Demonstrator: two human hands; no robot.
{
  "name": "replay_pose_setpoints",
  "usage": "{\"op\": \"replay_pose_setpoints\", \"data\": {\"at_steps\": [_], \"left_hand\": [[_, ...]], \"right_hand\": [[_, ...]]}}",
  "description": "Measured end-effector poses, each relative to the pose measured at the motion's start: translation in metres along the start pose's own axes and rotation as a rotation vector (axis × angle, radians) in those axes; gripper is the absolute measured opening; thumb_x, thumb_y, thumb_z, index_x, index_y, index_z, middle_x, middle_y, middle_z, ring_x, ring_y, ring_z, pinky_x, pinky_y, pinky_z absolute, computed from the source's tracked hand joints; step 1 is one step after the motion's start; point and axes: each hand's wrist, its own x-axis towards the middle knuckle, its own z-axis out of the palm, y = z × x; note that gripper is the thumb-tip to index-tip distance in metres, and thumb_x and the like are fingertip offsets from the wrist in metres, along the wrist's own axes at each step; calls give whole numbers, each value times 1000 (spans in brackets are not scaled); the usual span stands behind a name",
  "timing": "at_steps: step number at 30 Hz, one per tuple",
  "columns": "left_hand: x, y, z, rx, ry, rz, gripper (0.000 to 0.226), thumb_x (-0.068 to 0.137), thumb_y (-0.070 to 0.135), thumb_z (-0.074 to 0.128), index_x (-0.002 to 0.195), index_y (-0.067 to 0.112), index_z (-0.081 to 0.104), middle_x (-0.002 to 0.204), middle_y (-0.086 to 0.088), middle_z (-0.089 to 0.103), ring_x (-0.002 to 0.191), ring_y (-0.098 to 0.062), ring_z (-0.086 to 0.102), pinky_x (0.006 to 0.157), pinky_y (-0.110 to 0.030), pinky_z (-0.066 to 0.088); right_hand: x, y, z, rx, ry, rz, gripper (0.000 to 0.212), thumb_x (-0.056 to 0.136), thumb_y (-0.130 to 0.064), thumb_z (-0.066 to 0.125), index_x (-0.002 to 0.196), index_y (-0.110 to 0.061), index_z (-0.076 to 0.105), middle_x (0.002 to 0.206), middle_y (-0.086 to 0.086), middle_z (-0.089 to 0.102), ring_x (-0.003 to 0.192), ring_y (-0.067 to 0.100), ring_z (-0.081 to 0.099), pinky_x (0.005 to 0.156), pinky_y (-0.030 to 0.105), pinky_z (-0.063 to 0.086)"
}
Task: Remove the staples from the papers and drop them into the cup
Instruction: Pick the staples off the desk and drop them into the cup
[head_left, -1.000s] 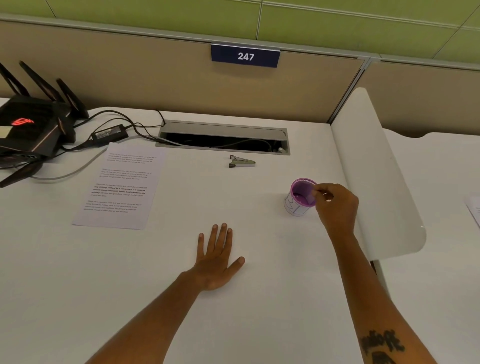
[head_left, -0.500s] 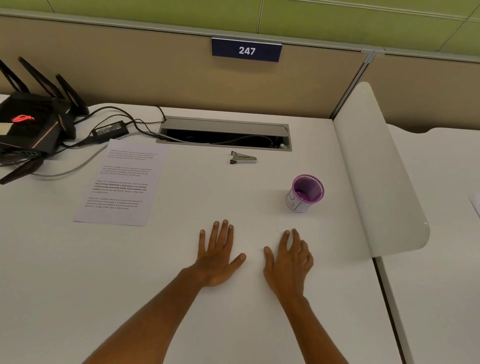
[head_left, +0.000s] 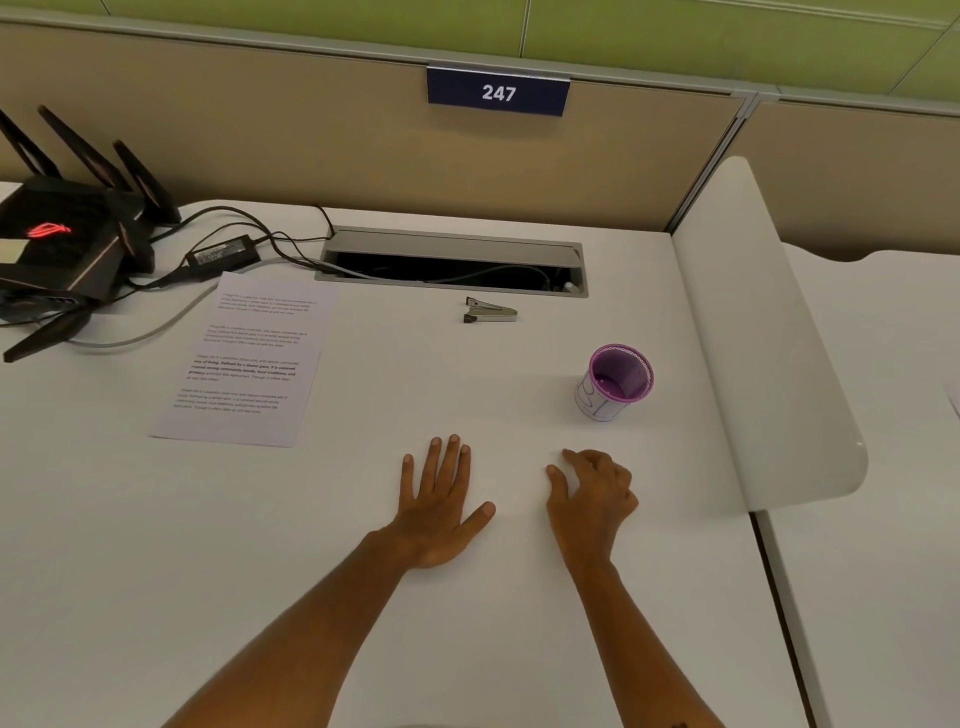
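Left hand (head_left: 439, 499): laid flat on the white surface (head_left: 260, 545), palm down, fingers straight and slightly spread, thumb out to the right; nothing is held.
Right hand (head_left: 592, 493): set on the surface just right of the left hand, not touching it; fingers loosely curled under, index and thumb tips on the surface; nothing is gripped.
Cup (head_left: 614, 381): purple-rimmed, purple inside, white patterned outside; stood upright on the surface beyond the right hand, apart from it, near the white divider (head_left: 763, 338). Contents cannot be told.
Papers (head_left: 247, 358): printed sheet laid flat on the left part of the surface, well apart from both hands, text in four blocks; top-left corner is near the cables. Staples cannot be made out at this size.
Staple remover (head_left: 491, 310): small metal tool with dark tips, laid on the surface between the papers and the cup, just in front of the cable slot (head_left: 452, 262).
Cable slot: grey-framed opening set in the back of the surface, cables seen inside.
Router (head_left: 62, 244): black, with antennas and a red lit logo, placed at the far left; a black power adapter (head_left: 223, 252) and cables are laid beside it.
Partition (head_left: 311, 145): beige panel behind the surface, with a blue plate (head_left: 497, 93) marked 247.
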Motion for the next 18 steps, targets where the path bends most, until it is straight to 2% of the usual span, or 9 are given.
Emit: {"op": "replay_pose_setpoints", "data": {"at_steps": [5, 10, 14, 18], "left_hand": [[0, 0, 0, 1, -3, 2, 105, 75, 80, -17, 158, 18, -32, 164, -2, -43, 148, -21, -44, 122, -55, -26], [1, -1, 1, -1, 1, 4, 103, 76, 80, -16, 158, 18, -32, 164, -2, -43, 148, -21, -44, 122, -56, -25], [1, -2, 2, 3, 4, 2, 104, 76, 81, -17, 158, 18, -32, 164, -2, -43, 149, -21, -43, 122, -56, -25], [1, -1, 2, 9, 2, 4, 103, 76, 80, -16, 157, 18, -33, 164, -2, -44, 148, -21, -44, 121, -55, -26]], "right_hand": [[12, -8, 3, 36, 22, 5, 13, 87, -26, 79, 99, -23, 80, 105, -5, 72, 106, 24, 58, 84, 38, 37], [17, -14, 2, 13, 26, -21, 4, 85, -22, 82, 89, -21, 81, 92, -5, 74, 92, 25, 63, 75, 44, 51], [21, -16, 3, -53, 0, -45, 3, 86, -16, 81, 86, -19, 82, 85, -2, 75, 80, 24, 63, 68, 43, 54], [22, -25, 4, -140, -24, -65, 9, 86, -7, 76, 80, -13, 79, 80, 3, 73, 73, 27, 60, 62, 40, 50]]}}
